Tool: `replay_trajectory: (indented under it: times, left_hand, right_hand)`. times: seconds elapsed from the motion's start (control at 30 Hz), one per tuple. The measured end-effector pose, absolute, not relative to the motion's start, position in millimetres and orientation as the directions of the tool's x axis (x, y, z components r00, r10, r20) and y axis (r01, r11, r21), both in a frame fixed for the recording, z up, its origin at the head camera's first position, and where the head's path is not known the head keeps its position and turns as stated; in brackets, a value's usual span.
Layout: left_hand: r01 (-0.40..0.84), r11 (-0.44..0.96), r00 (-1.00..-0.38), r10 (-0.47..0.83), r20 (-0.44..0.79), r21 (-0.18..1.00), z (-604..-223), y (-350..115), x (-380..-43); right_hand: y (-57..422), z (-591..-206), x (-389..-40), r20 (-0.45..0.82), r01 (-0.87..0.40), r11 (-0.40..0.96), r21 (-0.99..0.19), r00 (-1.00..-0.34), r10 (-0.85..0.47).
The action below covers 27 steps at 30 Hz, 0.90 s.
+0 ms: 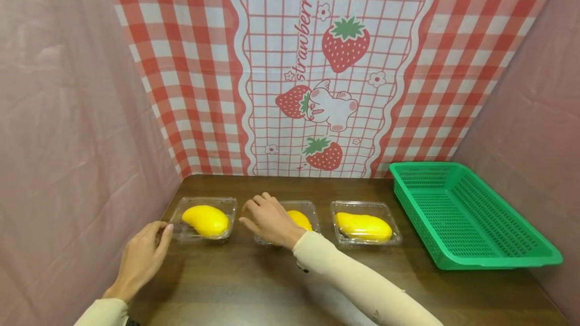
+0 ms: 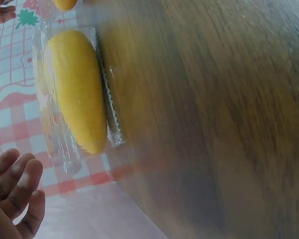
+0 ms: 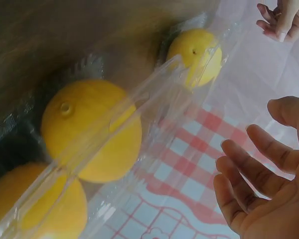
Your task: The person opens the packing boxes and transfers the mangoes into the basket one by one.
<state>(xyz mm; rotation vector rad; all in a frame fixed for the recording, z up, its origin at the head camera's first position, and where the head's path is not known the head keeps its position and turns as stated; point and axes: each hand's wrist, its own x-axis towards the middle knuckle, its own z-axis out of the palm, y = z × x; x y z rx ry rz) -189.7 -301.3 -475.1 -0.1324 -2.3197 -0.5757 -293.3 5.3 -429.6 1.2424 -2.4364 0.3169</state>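
Observation:
Three clear plastic boxes stand in a row, each with a yellow mango inside. My left hand (image 1: pixel 142 253) is at the left edge of the left box (image 1: pixel 232 205), beside its mango (image 1: pixel 206 220). In the left wrist view its fingers (image 2: pixel 25 186) are loosely bent, holding nothing, short of the mango (image 2: pixel 77 92). My right hand (image 1: pixel 272 218) hovers over the middle box (image 1: pixel 310 208), partly hiding its mango (image 1: pixel 300 219). Its spread, slightly bent fingers (image 3: pixel 254 167) hold nothing in the right wrist view. The right box (image 1: pixel 394 225) holds another mango (image 1: pixel 364 226).
A green perforated basket (image 1: pixel 428 235) stands at the right on the brown wooden table (image 1: pixel 235 286). Behind the boxes rises a red checked strawberry cloth (image 1: pixel 199 89). Pink fabric (image 1: pixel 68 140) hangs along the left and right sides.

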Motion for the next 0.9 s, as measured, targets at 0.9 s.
replay_trajectory:
  times: [0.9]
  left_hand:
    - [0.014,0.731,-0.831,-0.371,0.414,0.682,-487,-327,-190]
  right_hand:
    - [-54,-442,-276,0.384,-0.837,0.547,-0.017,-0.51,-0.769]
